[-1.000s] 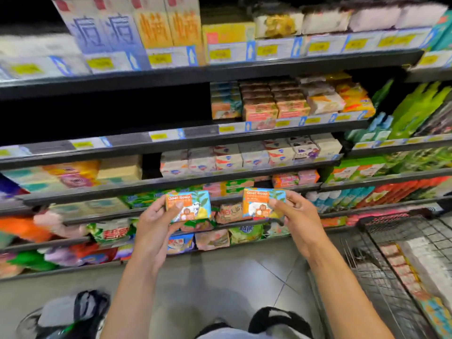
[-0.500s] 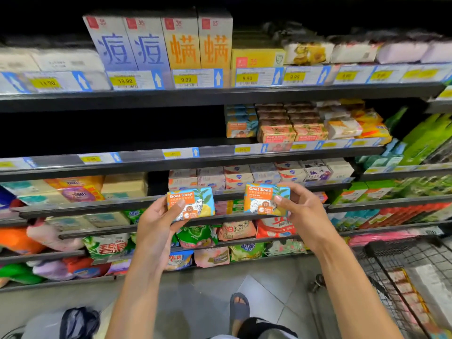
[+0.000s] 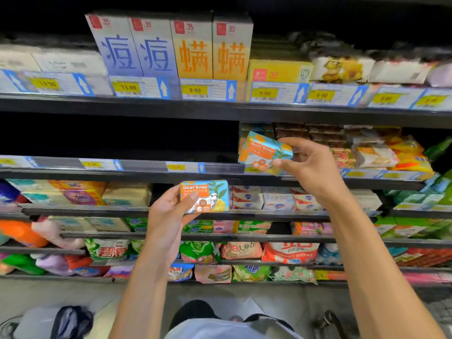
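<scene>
Now the left hand grips the first soap box upright, low in front of the shelves. The right hand pinches the second soap box, tilted, just above a higher shelf edge beside stacked soaps.

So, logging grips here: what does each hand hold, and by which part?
Left hand grips lower soap box, left end; right hand pinches upper soap box, right end.
</scene>
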Motion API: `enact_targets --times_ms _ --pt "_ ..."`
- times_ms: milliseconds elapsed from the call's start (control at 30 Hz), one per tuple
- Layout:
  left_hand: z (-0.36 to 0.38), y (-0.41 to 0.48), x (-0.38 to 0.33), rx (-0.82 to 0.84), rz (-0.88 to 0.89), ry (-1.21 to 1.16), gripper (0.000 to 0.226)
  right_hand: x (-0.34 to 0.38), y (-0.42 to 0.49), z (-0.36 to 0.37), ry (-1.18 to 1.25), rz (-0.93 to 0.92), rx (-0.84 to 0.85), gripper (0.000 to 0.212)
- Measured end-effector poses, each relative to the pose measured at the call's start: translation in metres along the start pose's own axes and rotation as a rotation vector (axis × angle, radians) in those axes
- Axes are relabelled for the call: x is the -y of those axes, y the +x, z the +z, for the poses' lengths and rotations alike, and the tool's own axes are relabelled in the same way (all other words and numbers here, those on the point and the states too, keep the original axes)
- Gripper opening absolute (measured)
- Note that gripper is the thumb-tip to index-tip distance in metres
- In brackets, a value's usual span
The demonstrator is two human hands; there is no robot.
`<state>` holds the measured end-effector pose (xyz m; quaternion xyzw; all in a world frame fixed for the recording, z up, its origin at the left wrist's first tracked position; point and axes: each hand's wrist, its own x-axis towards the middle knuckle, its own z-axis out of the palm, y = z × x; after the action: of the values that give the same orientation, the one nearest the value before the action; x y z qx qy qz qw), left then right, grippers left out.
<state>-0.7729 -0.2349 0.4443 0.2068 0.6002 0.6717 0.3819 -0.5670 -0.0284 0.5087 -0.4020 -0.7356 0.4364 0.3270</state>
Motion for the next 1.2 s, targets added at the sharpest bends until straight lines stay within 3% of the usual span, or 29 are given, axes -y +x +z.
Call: enact_targets --times_ms 200,433,1033,1200 --pt "0.0 0.014 0.002 0.043 0.019 0.011 0.035 0.007 0.039 0.007 -0.262 -0.115 -0.028 0.057" --pt "-0.008 0.021 0.007 0.059 0.031 0.008 0.05 -0.006 0.069 0.022 -0.365 0.026 0.0 0.051" --pt "-0.004 0.033 0.024 0.107 0.073 -0.028 0.04 -0.028 0.073 0.032 -0.916 -0.095 -0.048 0.042" --pt "0.001 0.035 0.023 0.107 0.1 -0.03 0.039 -0.029 0.071 0.037 -1.023 -0.064 -0.063 0.049"
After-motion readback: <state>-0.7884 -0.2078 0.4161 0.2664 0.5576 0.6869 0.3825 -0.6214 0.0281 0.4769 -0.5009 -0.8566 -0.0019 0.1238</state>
